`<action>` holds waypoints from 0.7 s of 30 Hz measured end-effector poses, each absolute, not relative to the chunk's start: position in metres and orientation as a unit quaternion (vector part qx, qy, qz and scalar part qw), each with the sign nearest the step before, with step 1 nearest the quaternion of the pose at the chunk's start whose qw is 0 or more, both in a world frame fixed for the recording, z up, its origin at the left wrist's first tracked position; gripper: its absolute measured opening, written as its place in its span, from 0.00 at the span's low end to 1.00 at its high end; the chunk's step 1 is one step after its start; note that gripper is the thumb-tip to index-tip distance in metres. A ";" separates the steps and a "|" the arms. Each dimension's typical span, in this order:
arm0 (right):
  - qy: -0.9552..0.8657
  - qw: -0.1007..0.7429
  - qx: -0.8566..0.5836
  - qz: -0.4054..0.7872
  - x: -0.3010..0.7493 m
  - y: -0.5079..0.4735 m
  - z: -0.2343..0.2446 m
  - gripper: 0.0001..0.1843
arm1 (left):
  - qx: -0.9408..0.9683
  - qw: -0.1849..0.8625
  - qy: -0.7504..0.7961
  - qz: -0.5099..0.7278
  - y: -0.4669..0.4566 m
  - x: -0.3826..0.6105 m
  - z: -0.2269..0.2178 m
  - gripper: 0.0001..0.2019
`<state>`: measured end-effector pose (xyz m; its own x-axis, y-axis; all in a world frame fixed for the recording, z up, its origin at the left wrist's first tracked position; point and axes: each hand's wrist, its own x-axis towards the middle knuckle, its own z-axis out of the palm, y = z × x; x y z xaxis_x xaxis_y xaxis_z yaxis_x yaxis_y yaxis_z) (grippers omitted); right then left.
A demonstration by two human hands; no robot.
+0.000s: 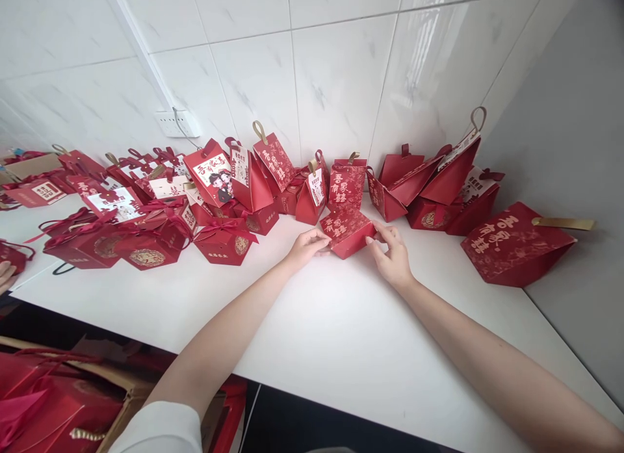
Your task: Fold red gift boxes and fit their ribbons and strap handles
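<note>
A small red gift box (pixel 347 230) with gold lettering lies on the white table (pixel 341 336) near the wall. My left hand (pixel 307 246) grips its left end with curled fingers. My right hand (pixel 392 255) holds its right end, fingers pinched on the corner. Right behind it stands another red box (pixel 346 185) with the same gold lettering.
Several red gift boxes and bags line the wall, from the far left (pixel 97 212) to a group on the right (pixel 439 186). A larger red bag (pixel 514 245) lies at the right. A cardboard carton (pixel 63 401) with red boxes sits below the table. Another person's hand (pixel 6 274) shows at the left edge.
</note>
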<state>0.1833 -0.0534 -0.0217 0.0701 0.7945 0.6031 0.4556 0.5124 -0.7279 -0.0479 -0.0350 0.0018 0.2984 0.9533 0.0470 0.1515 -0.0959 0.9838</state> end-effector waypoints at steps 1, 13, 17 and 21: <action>-0.678 0.572 -0.445 0.120 0.181 -0.057 -0.020 0.23 | 0.640 0.486 0.457 0.381 -0.035 -0.047 0.001 0.11; -0.684 0.568 -0.386 0.247 0.170 -0.071 -0.025 0.22 | 0.706 0.294 0.554 0.329 -0.049 -0.040 -0.006 0.08; -0.691 0.501 -0.446 0.269 0.172 -0.063 -0.024 0.20 | 0.705 0.331 0.511 0.365 -0.051 -0.037 0.000 0.19; -0.676 0.475 -0.491 0.278 0.173 -0.059 -0.024 0.19 | 0.728 0.399 0.424 0.362 -0.056 -0.038 0.005 0.25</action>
